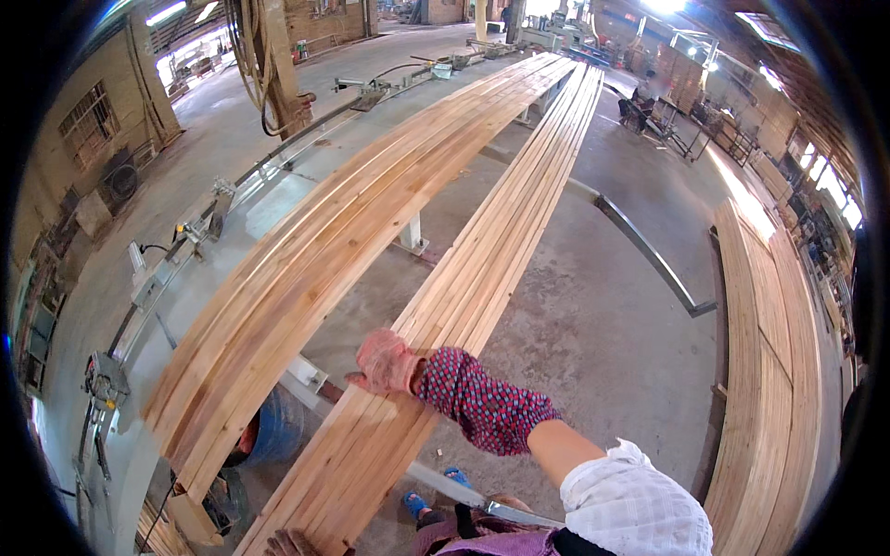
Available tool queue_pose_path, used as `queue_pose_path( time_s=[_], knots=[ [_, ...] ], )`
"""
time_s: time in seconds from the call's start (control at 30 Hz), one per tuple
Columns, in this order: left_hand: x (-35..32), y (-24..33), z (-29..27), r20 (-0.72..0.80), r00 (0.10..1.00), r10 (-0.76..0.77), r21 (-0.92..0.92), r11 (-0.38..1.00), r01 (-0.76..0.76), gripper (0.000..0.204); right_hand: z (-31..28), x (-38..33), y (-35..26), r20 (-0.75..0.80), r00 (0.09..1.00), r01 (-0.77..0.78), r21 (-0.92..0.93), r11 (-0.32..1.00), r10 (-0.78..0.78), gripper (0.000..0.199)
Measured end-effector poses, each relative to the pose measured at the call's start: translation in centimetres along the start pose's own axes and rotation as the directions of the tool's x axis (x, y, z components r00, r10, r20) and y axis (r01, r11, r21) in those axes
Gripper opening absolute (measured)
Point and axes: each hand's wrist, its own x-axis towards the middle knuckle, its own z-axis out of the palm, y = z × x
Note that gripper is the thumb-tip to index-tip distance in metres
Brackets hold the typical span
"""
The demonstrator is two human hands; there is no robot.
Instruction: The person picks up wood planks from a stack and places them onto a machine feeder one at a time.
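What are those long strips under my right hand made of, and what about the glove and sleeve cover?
The long strips look like bare, unfinished softwood: pale yellow-pink, with lengthwise grain. The right hand rests on them in a pinkish glove that looks like knitted fabric. The sleeve cover seems to be thin printed cloth, red and dark patterned.

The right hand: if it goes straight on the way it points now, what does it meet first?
The right hand points left across the planks it rests on. Past their edge comes an open gap, then probably the second plank stack; depth is unclear.

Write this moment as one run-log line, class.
right hand: gloved, flat on near stack of long planks | left hand: at stack's lower end, grip unclear | second plank stack: alongside, untouched
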Motion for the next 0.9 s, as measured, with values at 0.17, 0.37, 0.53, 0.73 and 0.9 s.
queue_pose_path(
  time_s=[0.17,0.37,0.53,0.73,0.9],
  knots=[
    [-2.1,-0.9,0.5,-0.051,0.997,0.055,0.113,0.992,-0.049,0.124,0.5,-1.7,-0.9,-0.095,0.995,-0.013,0.128,0.992,0.026,0.064],
    [-2.7,-1.2,0.2,0.062,0.998,0.006,0.007,1.000,-0.007,0.129,-1.2,-1.4,-0.7,0.172,0.983,0.042,0.107,0.993,-0.060,0.061],
    [-2.1,-0.4,-1.4,0.327,0.939,-0.103,0.023,0.995,0.101,0.126,1.3,-2.1,-1.5,-0.127,0.991,-0.024,0.164,0.986,0.045,0.060],
    [-6.5,1.7,-0.5,0.191,0.980,-0.057,0.036,0.998,0.052,0.118,1.0,-5.4,-1.4,0.031,0.999,-0.010,-0.007,1.000,0.010,0.063],
    [-7.4,2.5,-1.0,0.196,0.977,-0.081,0.007,0.997,0.082,0.125,-0.4,-5.3,-2.0,0.135,0.991,0.000,-0.083,0.997,0.011,0.063]
  ],
)
